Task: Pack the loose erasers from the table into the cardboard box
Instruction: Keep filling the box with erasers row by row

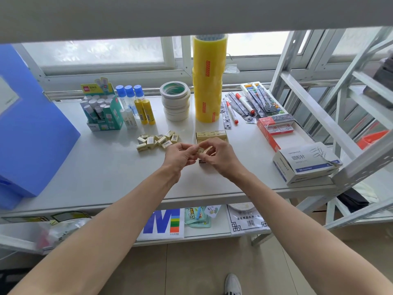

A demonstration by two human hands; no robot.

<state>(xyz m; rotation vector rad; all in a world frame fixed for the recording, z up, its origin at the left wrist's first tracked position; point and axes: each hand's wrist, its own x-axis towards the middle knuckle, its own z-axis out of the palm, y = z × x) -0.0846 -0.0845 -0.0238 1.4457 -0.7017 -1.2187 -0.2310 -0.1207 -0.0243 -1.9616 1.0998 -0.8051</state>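
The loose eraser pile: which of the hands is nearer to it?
Left. The left hand sits just beside the loose eraser pile, at its near right edge. The right hand is farther right, over the cardboard box.

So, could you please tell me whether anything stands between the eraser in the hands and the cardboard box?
Nothing visible does. The eraser, pinched between the left hand and right hand, is directly in front of the cardboard box, whose near part the hands cover. The loose erasers lie off to the left.

A yellow tape stack (209, 81) was stood beside white tape rolls (175, 101). A blue folder (32, 128) was leaned at the left.
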